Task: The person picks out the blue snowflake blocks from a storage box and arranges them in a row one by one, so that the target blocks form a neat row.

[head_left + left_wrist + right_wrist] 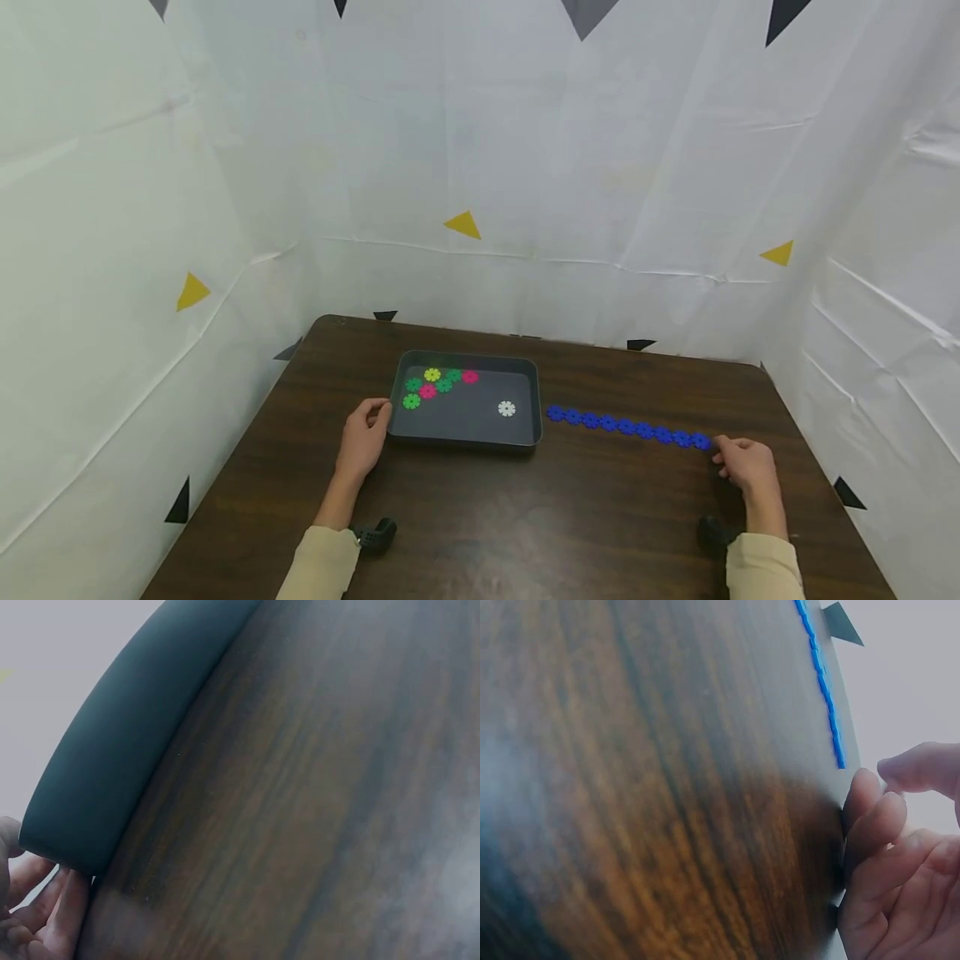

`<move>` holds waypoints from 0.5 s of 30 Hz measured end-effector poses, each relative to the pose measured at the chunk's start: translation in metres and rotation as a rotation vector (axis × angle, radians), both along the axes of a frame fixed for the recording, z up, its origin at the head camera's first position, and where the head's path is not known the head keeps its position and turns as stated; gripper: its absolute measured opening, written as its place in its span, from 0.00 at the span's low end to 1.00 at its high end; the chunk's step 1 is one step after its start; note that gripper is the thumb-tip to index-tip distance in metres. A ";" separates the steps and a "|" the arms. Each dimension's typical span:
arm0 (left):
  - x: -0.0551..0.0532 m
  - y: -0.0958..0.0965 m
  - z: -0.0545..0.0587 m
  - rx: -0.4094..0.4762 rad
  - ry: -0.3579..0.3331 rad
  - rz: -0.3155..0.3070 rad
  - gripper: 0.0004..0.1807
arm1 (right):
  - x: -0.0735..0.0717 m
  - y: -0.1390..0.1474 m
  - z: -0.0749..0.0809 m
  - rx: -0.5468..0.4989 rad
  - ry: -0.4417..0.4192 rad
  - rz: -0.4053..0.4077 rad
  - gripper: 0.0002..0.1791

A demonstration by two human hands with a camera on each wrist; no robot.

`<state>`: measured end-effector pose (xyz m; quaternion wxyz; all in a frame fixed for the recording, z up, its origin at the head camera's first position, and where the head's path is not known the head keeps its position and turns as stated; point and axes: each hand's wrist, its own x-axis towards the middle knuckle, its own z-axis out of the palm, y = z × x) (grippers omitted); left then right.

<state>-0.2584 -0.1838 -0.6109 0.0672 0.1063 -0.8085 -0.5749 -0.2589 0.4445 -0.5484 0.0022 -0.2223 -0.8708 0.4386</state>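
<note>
A dark grey rectangular tray (465,429) lies on the table. My left hand (364,437) is at its left side, thumb and fingers holding the edge; the left wrist view shows the fingers (64,907) against the tray's outer wall (112,742). Blue notched discs (626,426) form a joined chain running right from beside the tray. By the chain's right end, my right hand (746,467) rests with loosely bent fingers. In the right wrist view a small gap separates those fingertips (866,791) from the blue chain (826,690), and nothing shows between them.
Inside the tray, several green, pink and yellow discs (432,375) sit at the back left, and one white disc (507,408) lies toward the right. The brown wooden table (570,533) is enclosed by white sheets (525,167) with coloured triangles.
</note>
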 end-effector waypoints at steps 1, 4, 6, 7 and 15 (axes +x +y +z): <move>0.000 0.000 -0.001 0.004 -0.001 0.000 0.27 | -0.001 0.000 0.000 -0.001 0.000 -0.005 0.22; -0.001 0.000 -0.002 0.019 -0.001 -0.009 0.27 | -0.001 0.002 -0.002 -0.016 0.009 -0.016 0.23; -0.003 0.000 -0.001 0.029 0.000 -0.024 0.26 | 0.001 0.003 -0.003 -0.027 0.021 -0.028 0.23; -0.004 -0.001 0.000 0.037 0.000 -0.033 0.26 | 0.001 0.003 -0.004 -0.037 0.032 -0.039 0.23; -0.015 -0.015 0.012 0.125 -0.072 -0.133 0.26 | 0.002 -0.016 0.001 -0.070 0.145 -0.081 0.25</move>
